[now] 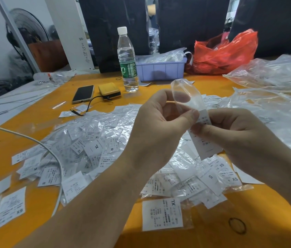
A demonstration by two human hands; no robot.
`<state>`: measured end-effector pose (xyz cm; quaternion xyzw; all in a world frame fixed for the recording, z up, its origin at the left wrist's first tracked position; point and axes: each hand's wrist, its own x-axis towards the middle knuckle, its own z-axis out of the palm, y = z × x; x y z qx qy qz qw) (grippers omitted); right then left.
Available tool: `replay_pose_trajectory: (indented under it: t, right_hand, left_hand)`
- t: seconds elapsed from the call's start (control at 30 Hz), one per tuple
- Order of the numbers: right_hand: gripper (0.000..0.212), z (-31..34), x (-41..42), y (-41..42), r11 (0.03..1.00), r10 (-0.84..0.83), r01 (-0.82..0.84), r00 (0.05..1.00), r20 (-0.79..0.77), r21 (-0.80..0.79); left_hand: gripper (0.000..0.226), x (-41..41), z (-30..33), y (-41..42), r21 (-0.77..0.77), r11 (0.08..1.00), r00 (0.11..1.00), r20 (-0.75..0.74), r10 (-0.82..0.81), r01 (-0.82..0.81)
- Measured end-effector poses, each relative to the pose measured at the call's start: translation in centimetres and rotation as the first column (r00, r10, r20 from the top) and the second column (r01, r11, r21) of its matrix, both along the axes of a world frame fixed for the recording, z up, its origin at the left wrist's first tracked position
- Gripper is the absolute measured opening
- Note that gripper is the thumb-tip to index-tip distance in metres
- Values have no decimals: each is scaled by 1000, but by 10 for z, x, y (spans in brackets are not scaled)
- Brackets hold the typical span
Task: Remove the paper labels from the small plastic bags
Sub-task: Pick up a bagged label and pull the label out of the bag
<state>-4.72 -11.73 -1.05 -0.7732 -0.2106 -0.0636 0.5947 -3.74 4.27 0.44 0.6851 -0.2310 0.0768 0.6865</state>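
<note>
Spreading wide under everything was the orange counter (25, 145). At 1 o'clock, big clear plastic sheets (273, 74) lay crumpled near the far edge. Just left of them, at 12 o'clock, sat a red plastic bag (225, 52), and beside it a light purple bin (160, 68). A big pile of small bags and labels (94, 145) covered the middle of the counter, reaching from 9 o'clock to 4 o'clock.

A water bottle (127, 59) stood upright at 11 o'clock, in front of the left end of the bin. Left of it lay a yellow box (109, 91), then a dark phone (83, 94). A white cable (51, 154) curved across the pile at 9 o'clock.

The left hand (160, 120) was up over the middle of the pile. Its fingers (191, 117) were curled and pinched a small clear bag (185, 97), which stuck up from the hand. The right hand (237, 133) was close beside it, at 3 o'clock. Its fingers (203, 131) pinched a white paper label (205, 145). The label's top end was at the bottom of the bag, and the rest hung down below.

One label marked XL (161, 214) lay alone at 6 o'clock. A small dark rubber band (237, 225) lay at 5 o'clock.
</note>
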Motion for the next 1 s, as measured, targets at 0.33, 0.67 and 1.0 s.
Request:
replay_pose_trajectory:
  t: [0.33,0.67,1.0]
  right_hand:
    - [21,8,-3,-3,977,18,-4,998,-66,214]
    - [28,9,-6,0,989,-128,120,988,88,86]
    - [22,10,0,-7,993,-8,20,994,-106,116]
  left_hand:
    - [24,4,1,4,-119,986,981,-140,-132,116]
    - [35,5,1,5,-93,988,976,-169,-136,122]
    - [52,11,4,15,-75,970,944,-226,-241,230]
